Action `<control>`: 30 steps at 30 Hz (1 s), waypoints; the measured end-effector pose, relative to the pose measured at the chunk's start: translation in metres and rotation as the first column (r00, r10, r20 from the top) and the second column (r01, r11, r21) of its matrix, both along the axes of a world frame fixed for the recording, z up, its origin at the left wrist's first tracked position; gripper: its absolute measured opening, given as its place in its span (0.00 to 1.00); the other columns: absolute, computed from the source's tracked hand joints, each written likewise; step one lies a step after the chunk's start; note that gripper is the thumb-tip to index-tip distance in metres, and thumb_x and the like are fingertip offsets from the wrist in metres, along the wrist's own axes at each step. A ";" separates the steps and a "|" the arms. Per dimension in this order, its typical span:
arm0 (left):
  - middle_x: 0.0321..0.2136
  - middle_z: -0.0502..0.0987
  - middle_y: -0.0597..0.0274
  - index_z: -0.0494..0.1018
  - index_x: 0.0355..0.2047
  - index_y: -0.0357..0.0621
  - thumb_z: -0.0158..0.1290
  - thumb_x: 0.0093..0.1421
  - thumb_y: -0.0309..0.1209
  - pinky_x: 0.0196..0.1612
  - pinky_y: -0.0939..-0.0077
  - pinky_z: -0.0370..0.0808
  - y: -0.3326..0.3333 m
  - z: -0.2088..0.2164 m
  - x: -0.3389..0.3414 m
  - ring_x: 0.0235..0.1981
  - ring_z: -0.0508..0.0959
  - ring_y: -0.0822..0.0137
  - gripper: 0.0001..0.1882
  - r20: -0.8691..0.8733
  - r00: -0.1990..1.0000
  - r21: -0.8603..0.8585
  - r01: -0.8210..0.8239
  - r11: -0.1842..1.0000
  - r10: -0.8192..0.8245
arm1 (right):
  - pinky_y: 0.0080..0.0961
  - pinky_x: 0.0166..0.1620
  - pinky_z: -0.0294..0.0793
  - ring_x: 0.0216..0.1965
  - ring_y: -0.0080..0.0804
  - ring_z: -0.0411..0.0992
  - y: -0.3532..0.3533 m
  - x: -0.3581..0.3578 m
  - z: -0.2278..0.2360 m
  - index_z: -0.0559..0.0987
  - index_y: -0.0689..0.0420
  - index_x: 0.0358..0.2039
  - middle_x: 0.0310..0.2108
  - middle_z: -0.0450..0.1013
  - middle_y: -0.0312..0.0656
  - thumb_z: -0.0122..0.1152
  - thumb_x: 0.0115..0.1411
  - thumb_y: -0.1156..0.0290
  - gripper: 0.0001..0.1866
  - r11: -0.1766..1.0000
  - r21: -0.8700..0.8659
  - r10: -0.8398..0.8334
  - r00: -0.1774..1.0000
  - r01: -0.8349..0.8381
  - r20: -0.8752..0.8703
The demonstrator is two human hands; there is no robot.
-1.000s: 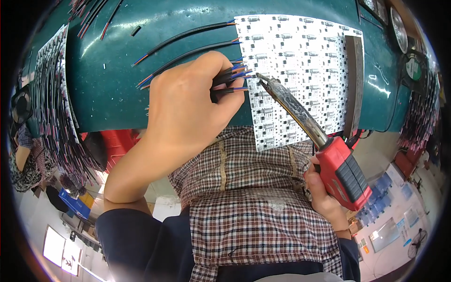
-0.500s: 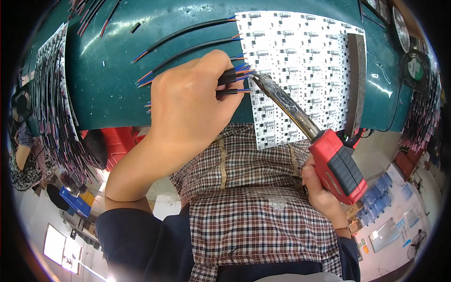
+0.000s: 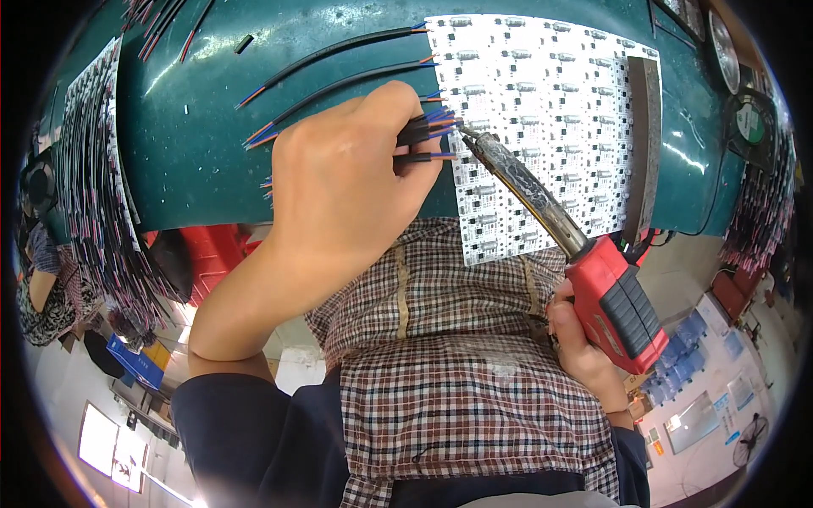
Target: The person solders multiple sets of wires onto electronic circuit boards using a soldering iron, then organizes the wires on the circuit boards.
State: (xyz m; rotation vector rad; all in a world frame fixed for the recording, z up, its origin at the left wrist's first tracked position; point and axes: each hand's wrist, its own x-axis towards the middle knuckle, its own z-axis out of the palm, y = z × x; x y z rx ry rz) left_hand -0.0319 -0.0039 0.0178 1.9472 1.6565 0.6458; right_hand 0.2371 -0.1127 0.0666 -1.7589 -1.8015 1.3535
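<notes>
Several short black cables (image 3: 421,131) with bared blue and orange wire ends are pinched in my left hand (image 3: 343,173), whose fingers are closed round them at the left edge of a white circuit board sheet (image 3: 533,110). My right hand (image 3: 584,339) grips a red and black soldering gun (image 3: 614,296). Its dark tip (image 3: 467,131) meets or almost meets the wire ends at the board's edge; contact cannot be told exactly. Above my left hand, two black cables (image 3: 339,52) reach leftward from the board. The fingertips of my left hand are partly hidden.
A dark bar (image 3: 644,152) lies along the sheet's right side on the green table (image 3: 203,161). A wired board stack (image 3: 93,161) hangs over the table's left end. A red crate (image 3: 212,262) stands below the edge. Loose wires (image 3: 161,25) lie at the far left.
The soldering gun has shifted slightly right and down. My left hand has moved up a little with the cables, and the board sheet has moved slightly up.
</notes>
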 end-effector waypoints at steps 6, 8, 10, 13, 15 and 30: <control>0.20 0.77 0.65 0.74 0.27 0.38 0.64 0.53 0.26 0.23 0.82 0.68 0.002 0.000 -0.002 0.18 0.72 0.78 0.08 0.022 1.000 -0.084 0.007 0.996 -0.005 | 0.34 0.37 0.77 0.32 0.45 0.77 0.003 0.000 0.002 0.81 0.61 0.43 0.35 0.77 0.47 0.69 0.52 0.75 0.16 0.999 -0.039 0.031 0.999 -0.030 0.025; 0.20 0.78 0.65 0.75 0.27 0.38 0.63 0.53 0.25 0.23 0.83 0.68 0.002 0.000 -0.001 0.18 0.72 0.80 0.07 0.021 1.000 -0.096 0.008 0.995 -0.006 | 0.34 0.36 0.76 0.32 0.45 0.76 0.001 -0.002 0.000 0.81 0.61 0.43 0.35 0.77 0.46 0.69 0.52 0.75 0.16 0.999 -0.032 0.014 1.000 -0.014 0.016; 0.21 0.78 0.66 0.75 0.27 0.38 0.63 0.53 0.25 0.23 0.83 0.68 0.003 0.000 -0.001 0.18 0.72 0.80 0.07 0.011 1.000 -0.108 0.013 0.994 -0.012 | 0.34 0.35 0.76 0.31 0.45 0.76 0.001 -0.002 -0.001 0.81 0.61 0.42 0.34 0.76 0.46 0.69 0.51 0.76 0.16 1.000 -0.026 -0.002 1.000 0.002 0.008; 0.20 0.78 0.66 0.75 0.27 0.39 0.63 0.52 0.25 0.23 0.83 0.68 0.002 0.000 -0.001 0.18 0.72 0.79 0.07 0.032 1.000 -0.106 0.003 0.994 0.000 | 0.35 0.37 0.76 0.32 0.45 0.76 -0.001 0.000 -0.001 0.81 0.60 0.43 0.35 0.77 0.47 0.69 0.51 0.76 0.16 1.000 -0.009 0.025 1.000 -0.025 0.013; 0.20 0.77 0.66 0.75 0.27 0.39 0.63 0.52 0.25 0.23 0.82 0.68 0.003 0.000 -0.001 0.18 0.72 0.79 0.07 0.029 1.000 -0.101 0.006 0.995 -0.003 | 0.36 0.38 0.77 0.34 0.47 0.77 -0.007 0.002 0.002 0.81 0.59 0.43 0.36 0.77 0.47 0.69 0.52 0.76 0.16 0.998 -0.053 -0.014 0.999 0.016 0.046; 0.26 0.80 0.59 0.75 0.38 0.36 0.55 0.64 0.25 0.32 0.77 0.74 0.003 -0.001 -0.011 0.26 0.80 0.67 0.05 0.051 0.995 -0.054 0.093 0.994 -0.090 | 0.21 0.30 0.67 0.25 0.19 0.65 -0.023 0.011 0.008 0.70 0.58 0.53 0.26 0.68 0.33 0.58 0.68 0.61 0.19 0.987 -0.127 -0.090 0.992 0.100 0.087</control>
